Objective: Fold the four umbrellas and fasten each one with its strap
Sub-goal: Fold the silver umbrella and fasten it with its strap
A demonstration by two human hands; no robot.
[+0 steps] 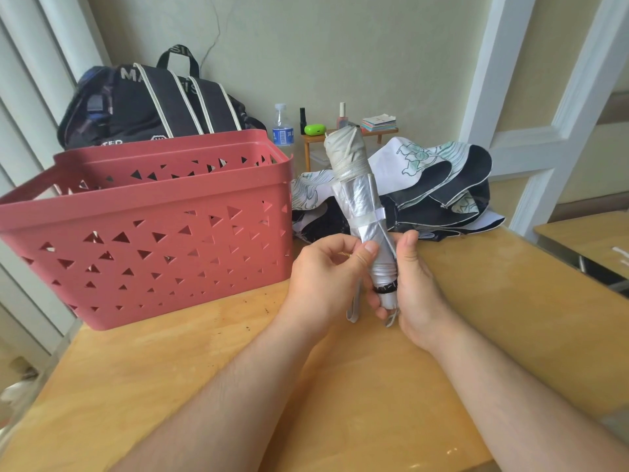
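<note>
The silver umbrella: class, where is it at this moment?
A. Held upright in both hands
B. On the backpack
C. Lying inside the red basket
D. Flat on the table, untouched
A: the left hand and right hand grip the rolled silver umbrella near its handle, above the table.

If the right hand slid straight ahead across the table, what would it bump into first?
Probably the loose black-and-white umbrella lying just beyond the right hand, though depth is hard to judge.

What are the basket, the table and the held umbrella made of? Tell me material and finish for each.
Basket: looks like moulded plastic, matte pink-red, with triangular cut-outs punched through its walls.
Table: seems to be wood, light yellow with faint grain and a glossy sheen, probably varnished.
Umbrella: thin fabric, wrinkled, silvery and reflective in the middle, cream at the top; likely coated cloth.
</note>
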